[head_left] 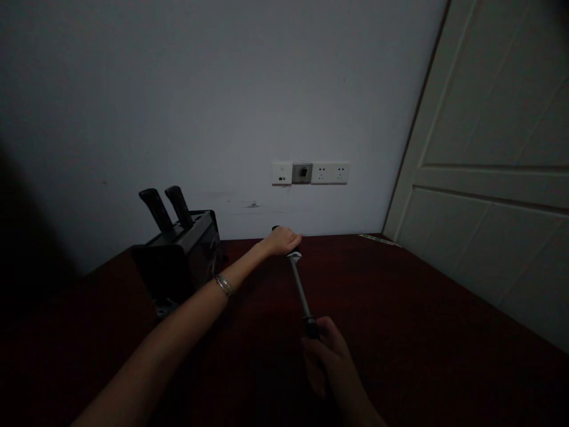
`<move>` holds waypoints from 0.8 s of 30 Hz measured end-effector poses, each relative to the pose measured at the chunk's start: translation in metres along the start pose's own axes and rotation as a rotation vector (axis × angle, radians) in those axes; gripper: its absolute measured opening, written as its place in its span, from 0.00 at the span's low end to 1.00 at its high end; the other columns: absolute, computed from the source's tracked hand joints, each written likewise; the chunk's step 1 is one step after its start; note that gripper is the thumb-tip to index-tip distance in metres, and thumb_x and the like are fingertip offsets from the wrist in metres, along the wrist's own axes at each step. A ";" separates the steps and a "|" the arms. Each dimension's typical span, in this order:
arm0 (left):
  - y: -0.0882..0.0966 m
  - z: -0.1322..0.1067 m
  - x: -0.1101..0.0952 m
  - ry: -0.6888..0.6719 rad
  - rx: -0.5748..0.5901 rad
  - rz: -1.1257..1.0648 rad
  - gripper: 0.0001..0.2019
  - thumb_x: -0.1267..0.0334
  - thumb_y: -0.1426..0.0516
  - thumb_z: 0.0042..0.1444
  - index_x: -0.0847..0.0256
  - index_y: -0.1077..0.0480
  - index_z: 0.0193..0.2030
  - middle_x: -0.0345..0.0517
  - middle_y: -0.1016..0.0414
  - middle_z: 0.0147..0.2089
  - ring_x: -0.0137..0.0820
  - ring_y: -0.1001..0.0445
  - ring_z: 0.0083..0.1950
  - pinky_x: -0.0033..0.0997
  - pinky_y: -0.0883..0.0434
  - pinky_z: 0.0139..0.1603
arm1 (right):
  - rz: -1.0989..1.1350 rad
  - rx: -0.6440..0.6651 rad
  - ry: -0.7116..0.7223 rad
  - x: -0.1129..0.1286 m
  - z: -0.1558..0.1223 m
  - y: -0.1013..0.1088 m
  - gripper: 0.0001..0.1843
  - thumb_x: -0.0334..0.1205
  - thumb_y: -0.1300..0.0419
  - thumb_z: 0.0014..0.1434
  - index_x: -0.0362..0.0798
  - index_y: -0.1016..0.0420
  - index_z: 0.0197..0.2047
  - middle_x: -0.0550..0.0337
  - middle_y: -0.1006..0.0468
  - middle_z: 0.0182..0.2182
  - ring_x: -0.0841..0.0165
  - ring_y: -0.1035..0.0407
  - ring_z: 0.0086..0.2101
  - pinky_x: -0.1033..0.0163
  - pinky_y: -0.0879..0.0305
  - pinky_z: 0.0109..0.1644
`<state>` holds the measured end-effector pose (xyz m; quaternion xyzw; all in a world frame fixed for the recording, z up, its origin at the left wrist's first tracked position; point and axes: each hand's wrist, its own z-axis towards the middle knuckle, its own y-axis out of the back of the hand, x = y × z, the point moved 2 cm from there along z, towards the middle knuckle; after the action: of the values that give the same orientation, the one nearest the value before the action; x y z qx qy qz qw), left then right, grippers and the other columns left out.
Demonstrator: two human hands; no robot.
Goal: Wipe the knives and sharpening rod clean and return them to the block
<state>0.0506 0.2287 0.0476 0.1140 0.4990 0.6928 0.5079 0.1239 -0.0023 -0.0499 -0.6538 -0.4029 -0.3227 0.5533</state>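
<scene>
My right hand [326, 356] is closed around the black handle of a sharpening steel [301, 288], low and right of the middle. Its grey rod slants up and away over the table. At the far end of the rod, my left hand [283, 241] is wrapped round the black handle of a knife [294, 256]. Only a short, pale piece of the blade shows, at or against the rod's tip; whether they touch I cannot tell. The left arm reaches across from the lower left, with a silver bracelet [224, 285] on its wrist.
A dark knife block [201, 237] stands left of my left arm, with two black-handled knives [155, 209] in it. Behind the dark red table [377, 296] is a wall with sockets [329, 173]. A thin strip [379, 239] lies near the right back corner, beside a pale door [480, 178].
</scene>
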 end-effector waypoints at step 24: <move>0.027 -0.069 -0.027 0.730 -0.367 -1.479 0.13 0.56 0.47 0.52 0.65 0.34 0.27 0.47 0.30 0.25 0.35 0.29 0.26 0.39 0.30 0.32 | -0.080 0.124 0.360 0.032 0.016 -0.018 0.14 0.43 0.41 0.53 0.52 0.47 0.32 0.78 0.39 0.13 0.81 0.51 0.09 0.76 0.53 0.10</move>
<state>0.0017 0.1673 0.0458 -0.5573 0.4577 0.2454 0.6478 0.1228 0.0204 -0.0167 -0.5336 -0.3424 -0.4307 0.6423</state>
